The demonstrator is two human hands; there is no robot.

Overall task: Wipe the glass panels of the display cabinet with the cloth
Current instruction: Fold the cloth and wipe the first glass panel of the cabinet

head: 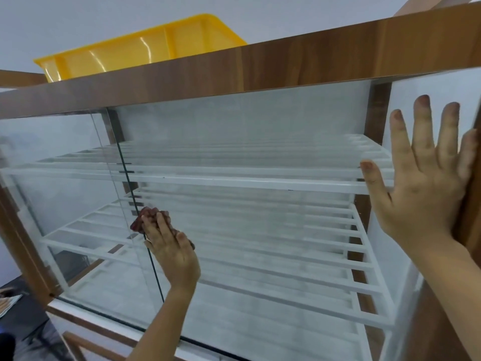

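Note:
The display cabinet has a brown wooden frame (286,63), white slatted shelves (234,182) and sliding glass panels. My left hand (171,250) presses a crumpled dark red cloth (145,217) flat against the front glass panel (260,142), near the panel's left edge at the height of the lower shelf. My right hand (429,178) is spread open with fingers apart, its palm resting on the right end of the glass by the wooden side post (471,209). A second glass panel (65,142) overlaps on the left.
A yellow plastic bin (140,48) sits on top of the cabinet. A white wall stands behind. At the lower left there is dark floor and some clutter (10,303). Wooden framing continues below the cabinet (86,342).

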